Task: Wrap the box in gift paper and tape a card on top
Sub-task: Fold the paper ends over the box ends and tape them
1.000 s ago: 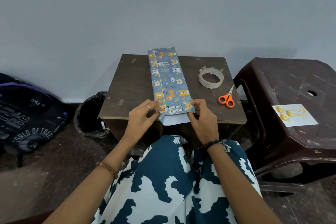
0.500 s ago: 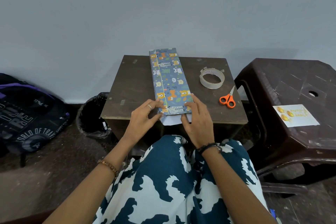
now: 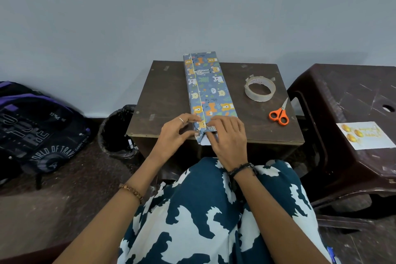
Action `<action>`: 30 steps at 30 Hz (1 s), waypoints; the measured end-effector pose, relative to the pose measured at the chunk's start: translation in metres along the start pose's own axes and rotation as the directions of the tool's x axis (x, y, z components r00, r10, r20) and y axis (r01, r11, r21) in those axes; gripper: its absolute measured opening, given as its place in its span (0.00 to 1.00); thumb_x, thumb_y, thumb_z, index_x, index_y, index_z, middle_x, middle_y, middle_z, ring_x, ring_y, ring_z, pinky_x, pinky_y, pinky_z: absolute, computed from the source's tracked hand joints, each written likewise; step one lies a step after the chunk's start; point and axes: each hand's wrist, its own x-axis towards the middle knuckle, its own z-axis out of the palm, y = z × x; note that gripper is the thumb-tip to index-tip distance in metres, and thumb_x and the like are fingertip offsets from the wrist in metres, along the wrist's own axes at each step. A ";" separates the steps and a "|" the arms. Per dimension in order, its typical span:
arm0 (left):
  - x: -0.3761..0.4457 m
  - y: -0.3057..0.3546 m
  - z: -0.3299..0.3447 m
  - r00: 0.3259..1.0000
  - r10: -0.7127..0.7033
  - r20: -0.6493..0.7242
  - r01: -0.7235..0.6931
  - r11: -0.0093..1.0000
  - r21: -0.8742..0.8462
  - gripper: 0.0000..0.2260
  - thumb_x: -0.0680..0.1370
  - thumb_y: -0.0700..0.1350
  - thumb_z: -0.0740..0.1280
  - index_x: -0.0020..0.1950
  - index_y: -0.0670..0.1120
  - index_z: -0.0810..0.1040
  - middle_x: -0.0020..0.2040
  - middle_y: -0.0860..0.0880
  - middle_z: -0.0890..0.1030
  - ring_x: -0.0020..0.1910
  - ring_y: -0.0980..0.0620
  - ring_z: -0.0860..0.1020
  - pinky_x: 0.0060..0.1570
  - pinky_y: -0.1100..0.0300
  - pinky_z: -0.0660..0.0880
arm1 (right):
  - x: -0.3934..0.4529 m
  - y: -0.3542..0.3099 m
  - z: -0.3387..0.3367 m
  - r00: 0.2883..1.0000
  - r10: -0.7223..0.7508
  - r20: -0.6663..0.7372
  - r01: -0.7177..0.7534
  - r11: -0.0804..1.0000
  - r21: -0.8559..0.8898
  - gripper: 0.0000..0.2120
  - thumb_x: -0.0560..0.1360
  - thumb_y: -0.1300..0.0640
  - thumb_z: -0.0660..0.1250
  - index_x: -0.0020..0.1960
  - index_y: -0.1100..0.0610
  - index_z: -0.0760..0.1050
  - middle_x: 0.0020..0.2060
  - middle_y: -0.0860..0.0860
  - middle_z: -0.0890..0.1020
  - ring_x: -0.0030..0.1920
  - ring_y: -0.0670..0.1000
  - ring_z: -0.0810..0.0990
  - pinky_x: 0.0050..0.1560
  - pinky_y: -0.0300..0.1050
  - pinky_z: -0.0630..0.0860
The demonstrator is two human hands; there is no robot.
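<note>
Box (image 3: 209, 90), wrapped in animal-print gift paper, laid lengthwise on table (image 3: 167, 100); near-end flap is pinched by left hand (image 3: 177, 133) and right hand (image 3: 229, 137) (fingers curled). Backpack (image 3: 36, 133) is lettered "WORLD OF TRAVEL".

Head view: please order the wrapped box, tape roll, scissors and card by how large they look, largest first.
1. wrapped box
2. card
3. tape roll
4. scissors
Tape roll and scissors look close in size, so their order is unsure.
</note>
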 end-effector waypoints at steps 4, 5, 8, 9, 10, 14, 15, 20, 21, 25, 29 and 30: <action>0.002 0.000 -0.005 0.999 0.013 0.044 -0.011 0.999 -0.036 0.15 0.72 0.32 0.70 0.54 0.47 0.78 0.53 0.53 0.80 0.58 0.65 0.75 0.63 0.63 0.71 | -0.001 0.005 -0.005 0.999 -0.042 0.016 0.040 0.993 0.109 0.12 0.69 0.65 0.60 0.48 0.56 0.78 0.47 0.50 0.81 0.51 0.49 0.73 0.59 0.44 0.67; 0.002 0.000 -0.005 0.999 0.016 0.050 -0.014 0.999 -0.040 0.15 0.72 0.31 0.69 0.54 0.47 0.77 0.53 0.54 0.80 0.58 0.66 0.75 0.62 0.65 0.70 | -0.001 0.005 -0.005 0.999 -0.039 0.010 0.038 0.994 0.106 0.12 0.69 0.65 0.60 0.48 0.57 0.78 0.47 0.50 0.81 0.51 0.49 0.73 0.59 0.44 0.67; 0.003 -0.001 -0.005 0.998 0.012 0.056 -0.009 0.999 -0.050 0.16 0.71 0.31 0.70 0.54 0.48 0.78 0.53 0.54 0.80 0.57 0.66 0.75 0.61 0.68 0.70 | 0.001 0.001 -0.001 1.000 -0.018 -0.008 0.018 0.999 0.030 0.05 0.72 0.60 0.64 0.46 0.56 0.78 0.45 0.50 0.81 0.49 0.49 0.72 0.55 0.44 0.67; 0.003 -0.002 -0.005 0.998 0.012 0.056 -0.009 0.999 -0.053 0.16 0.71 0.31 0.70 0.54 0.48 0.78 0.53 0.54 0.80 0.58 0.65 0.75 0.61 0.67 0.70 | 0.001 -0.001 0.000 1.000 -0.014 -0.019 0.014 1.000 0.007 0.04 0.72 0.58 0.64 0.45 0.56 0.77 0.44 0.50 0.80 0.48 0.49 0.71 0.54 0.44 0.67; 0.003 -0.003 -0.004 0.998 0.015 0.056 -0.012 0.998 -0.057 0.16 0.72 0.31 0.69 0.54 0.47 0.78 0.54 0.53 0.80 0.59 0.64 0.75 0.61 0.67 0.70 | 0.001 -0.003 0.001 1.000 -0.010 -0.029 0.010 1.000 -0.012 0.05 0.73 0.56 0.64 0.45 0.56 0.77 0.43 0.50 0.80 0.48 0.49 0.71 0.54 0.44 0.67; 0.001 -0.006 -0.005 0.997 0.053 0.057 -0.050 0.997 -0.056 0.15 0.72 0.32 0.69 0.53 0.48 0.78 0.55 0.50 0.80 0.63 0.58 0.74 0.64 0.60 0.70 | 0.002 -0.003 0.005 0.999 0.007 -0.052 -0.010 0.999 -0.042 0.08 0.72 0.51 0.65 0.45 0.55 0.76 0.43 0.50 0.80 0.47 0.49 0.70 0.53 0.45 0.67; 0.000 -0.007 -0.005 0.996 0.066 0.056 -0.063 0.997 -0.046 0.14 0.72 0.32 0.69 0.53 0.48 0.78 0.55 0.49 0.80 0.64 0.57 0.74 0.64 0.59 0.70 | 0.002 -0.003 0.005 0.999 0.003 -0.048 -0.005 0.999 -0.040 0.08 0.72 0.50 0.65 0.46 0.54 0.76 0.43 0.50 0.80 0.47 0.49 0.70 0.53 0.45 0.67; -0.003 -0.006 -0.002 0.993 0.117 0.025 -0.117 0.993 0.021 0.12 0.73 0.33 0.68 0.52 0.49 0.78 0.53 0.52 0.79 0.64 0.59 0.73 0.63 0.60 0.71 | 0.000 0.000 0.004 0.994 -0.090 -0.061 0.092 0.995 0.024 0.05 0.74 0.52 0.65 0.50 0.50 0.75 0.44 0.49 0.80 0.48 0.48 0.72 0.56 0.51 0.68; -0.004 -0.006 -0.001 0.993 0.117 0.017 -0.117 0.993 0.016 0.13 0.74 0.33 0.68 0.52 0.50 0.77 0.53 0.53 0.79 0.64 0.60 0.73 0.62 0.62 0.71 | 0.000 0.000 0.004 0.994 -0.087 -0.062 0.090 0.995 0.035 0.04 0.75 0.52 0.65 0.48 0.50 0.77 0.44 0.49 0.80 0.48 0.48 0.72 0.57 0.51 0.68; -0.008 -0.009 0.003 0.989 0.146 -0.031 -0.146 0.989 0.010 0.12 0.74 0.35 0.68 0.52 0.51 0.78 0.58 0.54 0.78 0.64 0.58 0.73 0.63 0.60 0.71 | 0.001 0.001 0.001 0.997 -0.059 -0.053 0.063 0.995 0.075 0.07 0.74 0.52 0.66 0.42 0.52 0.80 0.42 0.48 0.80 0.47 0.47 0.73 0.58 0.49 0.67; -0.012 -0.010 0.008 0.978 0.199 -0.065 -0.195 0.979 0.066 0.07 0.76 0.43 0.66 0.52 0.52 0.77 0.60 0.56 0.76 0.63 0.59 0.73 0.62 0.60 0.71 | 0.000 0.003 0.001 0.997 -0.075 -0.037 0.078 0.993 0.088 0.03 0.73 0.53 0.69 0.41 0.51 0.80 0.42 0.48 0.79 0.47 0.47 0.73 0.57 0.48 0.68; -0.013 -0.010 0.009 0.975 0.209 -0.079 -0.203 0.976 0.085 0.06 0.76 0.45 0.64 0.52 0.53 0.76 0.60 0.56 0.76 0.63 0.59 0.73 0.61 0.61 0.71 | 0.001 0.004 0.000 0.996 -0.079 -0.030 0.081 0.992 0.097 0.03 0.72 0.54 0.70 0.41 0.51 0.80 0.42 0.47 0.79 0.47 0.47 0.73 0.57 0.48 0.68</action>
